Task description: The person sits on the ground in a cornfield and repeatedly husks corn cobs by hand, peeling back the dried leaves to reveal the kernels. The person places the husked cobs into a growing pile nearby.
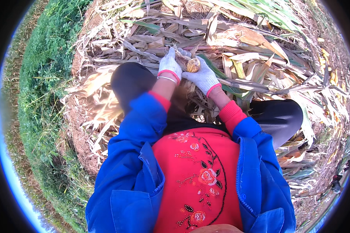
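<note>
Both hands wear white knit gloves with pink cuffs. An ear of corn (193, 65) with yellow kernels shows end-on in my right hand (204, 76), whose thumb lies along its near side. Dry husk (181, 60) sticks out from the ear toward my left hand (169, 64), which is closed on it just to the left. The far side of the ear and some fingertips are hidden. The hands are close together above a layer of dry corn stalks and leaves (169, 38), between my bent knees.
Dry husks (102, 87) lie beside my left knee (131, 81). Long stalks (250, 84) reach past my right knee (280, 119). Yellow corn ears (334, 78) are scattered at the far right. Green plants (43, 96) grow along the left, beyond bare soil (81, 139).
</note>
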`<state>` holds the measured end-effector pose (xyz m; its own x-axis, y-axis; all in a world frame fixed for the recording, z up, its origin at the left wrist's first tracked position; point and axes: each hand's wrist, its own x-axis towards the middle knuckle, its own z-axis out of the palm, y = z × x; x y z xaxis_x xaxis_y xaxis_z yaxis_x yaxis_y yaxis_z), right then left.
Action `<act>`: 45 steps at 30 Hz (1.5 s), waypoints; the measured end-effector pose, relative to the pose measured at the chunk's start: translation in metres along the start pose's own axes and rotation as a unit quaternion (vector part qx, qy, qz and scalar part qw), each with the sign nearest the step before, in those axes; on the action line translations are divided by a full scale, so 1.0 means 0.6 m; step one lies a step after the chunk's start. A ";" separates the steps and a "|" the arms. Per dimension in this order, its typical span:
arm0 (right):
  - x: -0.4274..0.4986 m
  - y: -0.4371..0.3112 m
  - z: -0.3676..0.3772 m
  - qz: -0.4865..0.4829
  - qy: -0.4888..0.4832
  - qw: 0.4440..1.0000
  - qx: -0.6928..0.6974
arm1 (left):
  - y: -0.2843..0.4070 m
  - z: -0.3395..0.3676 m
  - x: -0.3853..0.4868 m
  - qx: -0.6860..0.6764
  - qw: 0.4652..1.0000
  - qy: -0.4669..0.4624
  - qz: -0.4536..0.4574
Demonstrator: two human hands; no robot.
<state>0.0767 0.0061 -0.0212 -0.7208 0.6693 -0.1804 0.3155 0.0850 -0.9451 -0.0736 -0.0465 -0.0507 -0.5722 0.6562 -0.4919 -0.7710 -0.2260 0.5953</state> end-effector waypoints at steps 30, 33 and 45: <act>-0.018 0.046 -0.212 -0.173 0.068 0.952 -0.243 | -0.051 0.026 -0.034 0.610 0.760 -0.194 0.113; -0.025 0.047 -0.220 -0.084 -0.026 0.982 -0.165 | -0.057 0.016 -0.026 0.594 0.771 -0.215 0.081; -0.068 0.046 -0.190 0.047 -0.043 0.964 -0.256 | -0.077 0.037 -0.005 0.702 0.659 -0.256 0.084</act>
<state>0.1851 0.0657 -0.0086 -0.7160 0.6298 -0.3012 0.6295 0.3959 -0.6686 -0.0300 -0.0223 -0.0628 -0.1695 0.9453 -0.2786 0.5152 0.3260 0.7927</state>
